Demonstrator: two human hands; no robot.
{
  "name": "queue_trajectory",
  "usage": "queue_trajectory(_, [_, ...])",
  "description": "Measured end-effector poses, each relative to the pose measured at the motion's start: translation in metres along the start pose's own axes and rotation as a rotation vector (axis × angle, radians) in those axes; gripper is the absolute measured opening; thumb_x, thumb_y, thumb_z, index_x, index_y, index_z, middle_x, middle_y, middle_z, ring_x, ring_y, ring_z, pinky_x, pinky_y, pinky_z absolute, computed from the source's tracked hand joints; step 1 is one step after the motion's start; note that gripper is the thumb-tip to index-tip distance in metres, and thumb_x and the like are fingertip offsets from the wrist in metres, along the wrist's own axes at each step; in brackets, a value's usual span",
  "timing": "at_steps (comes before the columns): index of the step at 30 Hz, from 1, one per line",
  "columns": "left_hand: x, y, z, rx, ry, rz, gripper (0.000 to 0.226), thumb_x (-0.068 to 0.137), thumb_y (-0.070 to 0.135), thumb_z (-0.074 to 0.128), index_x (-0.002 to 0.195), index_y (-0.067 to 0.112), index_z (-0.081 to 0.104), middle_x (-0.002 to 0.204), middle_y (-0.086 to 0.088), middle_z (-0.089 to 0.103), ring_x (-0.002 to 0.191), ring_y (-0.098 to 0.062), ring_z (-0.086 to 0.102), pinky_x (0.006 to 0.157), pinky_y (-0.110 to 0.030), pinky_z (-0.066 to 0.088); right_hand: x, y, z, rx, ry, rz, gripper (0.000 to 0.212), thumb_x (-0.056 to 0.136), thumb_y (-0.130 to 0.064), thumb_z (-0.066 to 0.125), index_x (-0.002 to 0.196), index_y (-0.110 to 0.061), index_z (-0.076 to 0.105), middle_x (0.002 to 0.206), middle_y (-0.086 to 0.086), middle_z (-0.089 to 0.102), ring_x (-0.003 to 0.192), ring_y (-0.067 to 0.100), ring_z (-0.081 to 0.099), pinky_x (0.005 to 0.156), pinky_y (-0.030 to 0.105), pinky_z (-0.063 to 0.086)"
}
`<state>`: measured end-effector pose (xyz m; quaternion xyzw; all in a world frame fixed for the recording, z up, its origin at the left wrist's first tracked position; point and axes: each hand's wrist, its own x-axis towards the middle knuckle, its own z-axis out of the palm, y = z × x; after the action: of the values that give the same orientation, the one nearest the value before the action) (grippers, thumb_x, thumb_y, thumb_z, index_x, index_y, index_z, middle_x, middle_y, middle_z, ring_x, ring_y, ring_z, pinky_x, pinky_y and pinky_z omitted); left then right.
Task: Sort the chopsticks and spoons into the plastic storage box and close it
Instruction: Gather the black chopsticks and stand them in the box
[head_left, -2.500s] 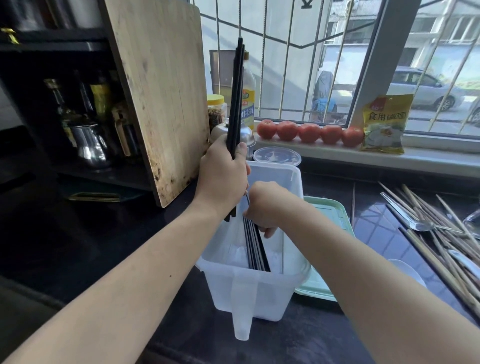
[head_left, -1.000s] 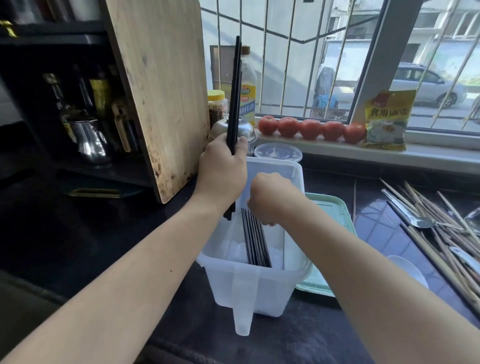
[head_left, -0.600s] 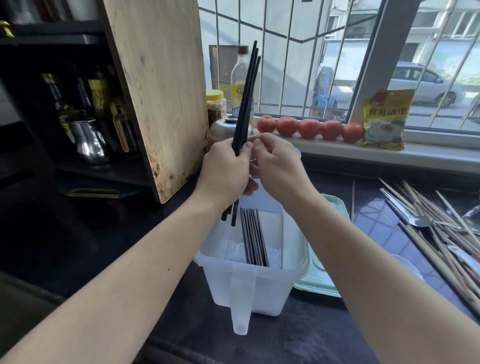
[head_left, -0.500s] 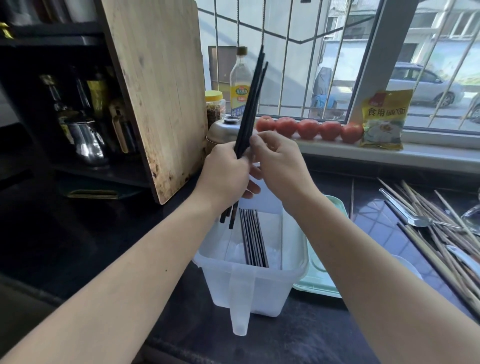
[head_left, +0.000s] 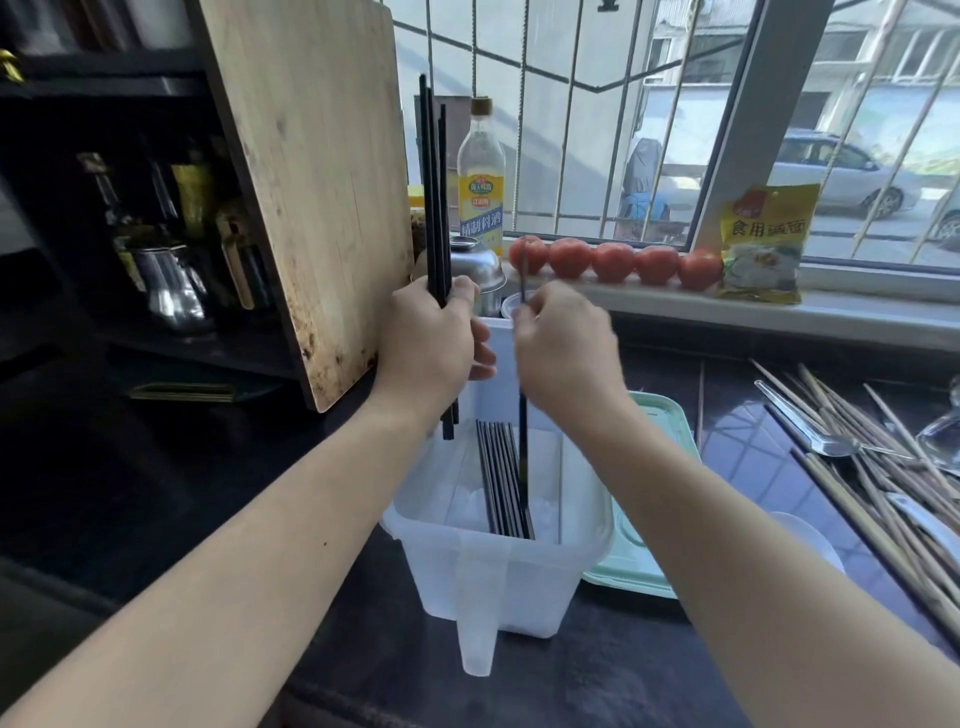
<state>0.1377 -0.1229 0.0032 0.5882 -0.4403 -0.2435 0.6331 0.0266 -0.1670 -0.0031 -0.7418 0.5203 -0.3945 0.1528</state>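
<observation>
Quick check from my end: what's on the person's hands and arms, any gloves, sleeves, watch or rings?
Nothing worn that I can see. The left hand and right hand are bare, no gloves or rings showing. Both forearms are uncovered to the frame edge, with no sleeves, watch or wristband.

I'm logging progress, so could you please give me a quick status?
Left hand grips black chopstick bundle. Right hand lowers single black chopstick into clear plastic box. Nothing blocking.

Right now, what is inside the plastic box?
In the box, a row of dark chopsticks lies flat. The right hand lowers one more. The hands hide the far end.
</observation>
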Motion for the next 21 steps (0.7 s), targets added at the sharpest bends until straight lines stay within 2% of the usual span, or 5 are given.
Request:
queue_trajectory(4, [0.004, -0.007, 0.004, 0.193, -0.001, 0.095, 0.038, 0.103, 0.031, 0.051, 0.097, -0.004, 0.063, 0.06, -0.003, 0.05, 0.059, -0.027, 0.05, 0.068, -0.061, 0.055, -0.013, -0.004, 0.012, -0.421, -0.45, -0.077, 0.028, 0.092, -0.015, 0.056, 0.067, -0.013, 0.043, 0.065, 0.005, 0.047, 0.06, 0.028, 0.049, 0.052, 0.03, 0.036])
queue_trajectory(7, [0.002, -0.006, 0.007, 0.265, -0.05, 0.128, 0.033, 0.105, 0.031, 0.05, 0.084, 0.007, 0.062, 0.055, 0.002, 0.047, 0.059, -0.03, 0.048, 0.068, -0.062, 0.054, -0.014, -0.004, 0.009, -0.489, -0.548, -0.059, 0.02, 0.087, -0.004, 0.05, 0.07, -0.013, 0.044, 0.068, 0.007, 0.052, 0.056, 0.023, 0.05, 0.057, 0.031, 0.045])
queue_trajectory(15, [0.004, -0.008, 0.007, 0.242, -0.07, 0.106, 0.037, 0.103, 0.034, 0.051, 0.069, 0.02, 0.05, 0.049, 0.008, 0.042, 0.057, -0.029, 0.044, 0.067, -0.063, 0.054, -0.013, -0.007, 0.006, -0.555, -0.507, -0.019, 0.027, 0.091, -0.007, 0.053, 0.069, -0.014, 0.038, 0.075, 0.007, 0.045, 0.065, 0.026, 0.049, 0.058, 0.033, 0.04])
queue_trajectory(18, [0.003, -0.007, 0.007, 0.234, -0.081, 0.116, 0.036, 0.104, 0.033, 0.051, 0.072, 0.017, 0.051, 0.055, 0.003, 0.047, 0.057, -0.027, 0.046, 0.064, -0.058, 0.053, -0.011, -0.008, 0.004, -0.406, -0.325, -0.063, 0.016, 0.09, -0.008, 0.051, 0.075, -0.012, 0.046, 0.081, 0.007, 0.049, 0.089, 0.036, 0.056, 0.067, 0.035, 0.037])
queue_trajectory(21, [0.003, -0.007, 0.007, 0.234, -0.108, 0.14, 0.035, 0.104, 0.032, 0.052, 0.078, 0.011, 0.059, 0.057, 0.004, 0.049, 0.056, -0.024, 0.046, 0.061, -0.054, 0.051, -0.01, -0.01, -0.004, -0.072, -0.08, -0.08, 0.018, 0.099, -0.014, 0.045, 0.107, -0.011, 0.06, 0.098, 0.008, 0.062, 0.099, 0.033, 0.058, 0.072, 0.036, 0.038])
